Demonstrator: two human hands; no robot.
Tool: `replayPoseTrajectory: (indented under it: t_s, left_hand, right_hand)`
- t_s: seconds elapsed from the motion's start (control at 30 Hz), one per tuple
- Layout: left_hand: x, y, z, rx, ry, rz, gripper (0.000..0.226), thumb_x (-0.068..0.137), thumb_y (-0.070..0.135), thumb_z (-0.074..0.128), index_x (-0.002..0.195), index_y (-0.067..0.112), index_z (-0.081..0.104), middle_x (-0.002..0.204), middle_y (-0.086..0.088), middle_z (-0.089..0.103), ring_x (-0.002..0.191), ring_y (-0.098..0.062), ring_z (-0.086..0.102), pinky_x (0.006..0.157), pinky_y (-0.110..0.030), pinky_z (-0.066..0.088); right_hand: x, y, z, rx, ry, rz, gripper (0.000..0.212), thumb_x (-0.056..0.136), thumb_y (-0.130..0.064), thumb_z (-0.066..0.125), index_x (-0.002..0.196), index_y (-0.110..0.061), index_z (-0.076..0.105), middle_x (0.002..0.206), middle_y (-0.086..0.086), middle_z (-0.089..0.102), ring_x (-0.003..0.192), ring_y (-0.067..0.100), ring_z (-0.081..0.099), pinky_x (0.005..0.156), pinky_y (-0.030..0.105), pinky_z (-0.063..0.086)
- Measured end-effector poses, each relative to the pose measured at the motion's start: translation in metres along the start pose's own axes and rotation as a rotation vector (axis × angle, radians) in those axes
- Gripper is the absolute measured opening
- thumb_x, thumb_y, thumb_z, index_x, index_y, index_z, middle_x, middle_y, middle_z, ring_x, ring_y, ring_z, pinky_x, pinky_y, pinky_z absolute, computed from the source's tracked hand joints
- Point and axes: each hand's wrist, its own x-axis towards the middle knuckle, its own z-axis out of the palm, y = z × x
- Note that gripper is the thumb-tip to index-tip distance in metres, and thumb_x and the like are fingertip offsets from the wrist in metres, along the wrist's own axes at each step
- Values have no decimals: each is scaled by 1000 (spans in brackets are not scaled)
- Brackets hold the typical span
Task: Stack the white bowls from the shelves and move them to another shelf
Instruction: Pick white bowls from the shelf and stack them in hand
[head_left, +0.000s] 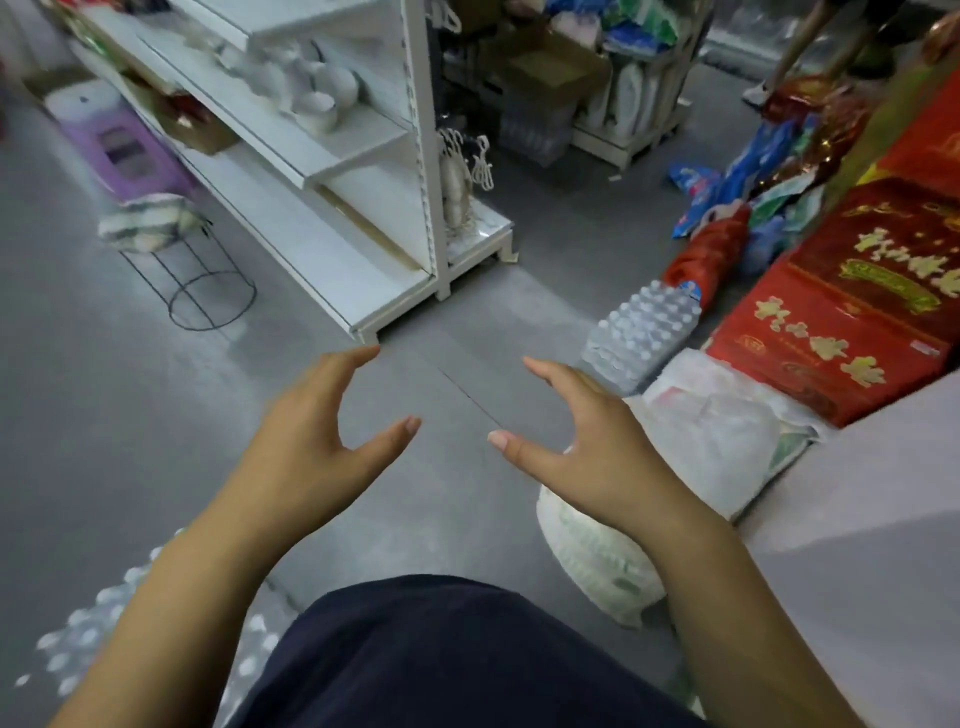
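Hands are held empty over the grey floor, the left hand and right hand apart, fingers curved and spread. White bowls are clustered on a middle shelf of the white shelving unit, well away. The shelf should be approached squarely, and each bowl gripped by its rim before nesting.

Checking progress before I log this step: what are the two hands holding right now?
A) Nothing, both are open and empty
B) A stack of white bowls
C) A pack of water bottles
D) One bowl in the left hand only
A: the left hand and right hand hang open over bare floor, while the white bowls sit on the shelf.
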Motion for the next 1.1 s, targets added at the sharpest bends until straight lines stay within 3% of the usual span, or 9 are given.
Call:
replayPoseTrajectory:
  t_s: [0.1,0.23,0.37,0.5,0.7,0.83,1.1]
  left_hand:
    - [24,-36,-37,5,79,-42,78,83,58,67,152,30,42,151,11,49,140,-13,44,106,-25,32]
    - [40,-85,-73,-3,165,-141,80,84,59,69,153,31,39,153,14,47,140,-7,43,110,-25,32]
    - [49,-124,-82,-32,196,-276,80,84,56,71,153,27,42,153,14,49,141,-6,44,111,-25,33]
    - [73,-147,-81,-87,222,-369,89,80,61,67,156,30,34,151,16,48,139,-2,43,111,-25,33]
    - [162,-176,-95,-157,355,-459,94,78,61,68,158,33,27,146,21,49,137,1,44,109,-26,34]
    - [241,-194,-118,-162,414,-478,89,82,56,72,157,32,31,149,18,50,137,2,44,108,-23,34]
    - [327,-239,-139,-167,523,-565,82,84,57,70,154,30,38,150,17,49,138,0,45,110,-26,34]
  right_hand:
    - [63,-37,29,12,-63,-93,78,85,-59,72,152,-42,35,150,-26,38,123,-21,28,95,2,24]
    - [128,-79,65,14,-168,-175,79,85,-57,72,153,-40,35,151,-23,39,127,-14,30,104,13,27]
    - [173,-96,100,-6,-295,-211,81,86,-58,71,154,-37,35,156,-20,37,141,-4,33,111,18,27]
    - [222,-98,119,-27,-388,-214,80,85,-58,72,154,-38,36,155,-22,38,142,-3,33,112,19,28]
    - [346,-122,126,-77,-417,-321,79,84,-57,74,152,-36,40,154,-19,42,142,-1,36,115,21,30]
    - [440,-154,119,-118,-432,-406,79,85,-54,74,153,-33,39,154,-19,41,140,-2,37,108,14,26]
    - [576,-191,141,-240,-580,-446,81,85,-58,72,153,-37,36,157,-18,38,143,2,37,111,23,32]
